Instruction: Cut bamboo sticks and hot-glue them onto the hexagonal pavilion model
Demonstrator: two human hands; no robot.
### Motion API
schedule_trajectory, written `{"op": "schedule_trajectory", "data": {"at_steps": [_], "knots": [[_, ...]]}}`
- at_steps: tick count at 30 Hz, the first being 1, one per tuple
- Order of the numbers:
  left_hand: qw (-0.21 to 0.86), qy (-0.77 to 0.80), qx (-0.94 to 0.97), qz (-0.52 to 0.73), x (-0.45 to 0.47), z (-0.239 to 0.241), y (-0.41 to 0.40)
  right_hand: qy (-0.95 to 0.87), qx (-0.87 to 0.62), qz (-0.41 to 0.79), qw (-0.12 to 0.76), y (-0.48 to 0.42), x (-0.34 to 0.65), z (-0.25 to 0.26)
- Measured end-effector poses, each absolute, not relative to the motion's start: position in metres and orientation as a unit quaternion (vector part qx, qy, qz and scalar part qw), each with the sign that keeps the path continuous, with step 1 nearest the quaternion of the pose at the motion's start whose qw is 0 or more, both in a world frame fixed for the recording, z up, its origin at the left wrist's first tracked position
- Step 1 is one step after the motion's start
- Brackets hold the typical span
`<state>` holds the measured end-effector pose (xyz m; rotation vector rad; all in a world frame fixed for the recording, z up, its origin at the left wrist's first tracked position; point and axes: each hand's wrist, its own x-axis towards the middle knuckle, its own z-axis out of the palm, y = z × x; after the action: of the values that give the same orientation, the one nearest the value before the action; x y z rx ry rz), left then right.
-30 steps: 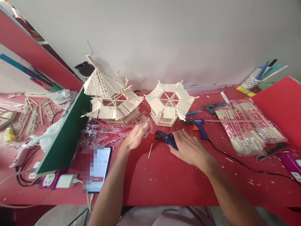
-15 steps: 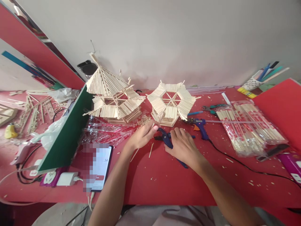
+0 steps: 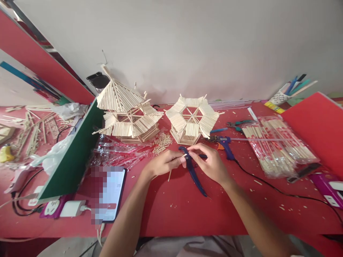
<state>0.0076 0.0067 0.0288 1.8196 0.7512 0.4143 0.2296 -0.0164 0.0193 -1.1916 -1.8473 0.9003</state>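
Observation:
My left hand [image 3: 166, 163] is closed, pinching a thin wooden stick [image 3: 184, 155] whose pale end pokes out past the thumb. Close by on its right, my right hand [image 3: 208, 161] has thumb and index finger together at the head of the blue-handled cutter [image 3: 197, 181]; what they pinch, if anything, is hidden. The cutter lies on the red table with one handle toward me. Just behind the hands stands a six-sided stick model [image 3: 192, 114] with an open roof. A taller stick model [image 3: 122, 107] with a pointed roof stands to its left.
A pile of short stick pieces [image 3: 162, 142] lies beside clear wrappers [image 3: 120, 151]. The phone [image 3: 114, 192] is at front left, by a green divider [image 3: 72, 153]. Rightward are a blue glue gun [image 3: 226, 146] with its cord, pliers [image 3: 238, 124] and packed chopsticks [image 3: 281, 144].
My right hand has shifted from over the cutter's handles up to its head, with fingers now pinched. My left hand has moved slightly lower and right. The view has shifted a little.

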Motion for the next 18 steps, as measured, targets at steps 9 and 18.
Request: {"op": "schedule_trajectory", "data": {"at_steps": [9,18], "knots": [[0.528,0.287,0.778,0.185,0.014,0.025,0.007,-0.622,-0.422,0.528,0.396,-0.008,0.226,0.013],[0.537,0.318,0.762,0.172,0.016,0.022,0.004,-0.598,-0.362,0.593,0.4,-0.005,0.227,0.011]]}}
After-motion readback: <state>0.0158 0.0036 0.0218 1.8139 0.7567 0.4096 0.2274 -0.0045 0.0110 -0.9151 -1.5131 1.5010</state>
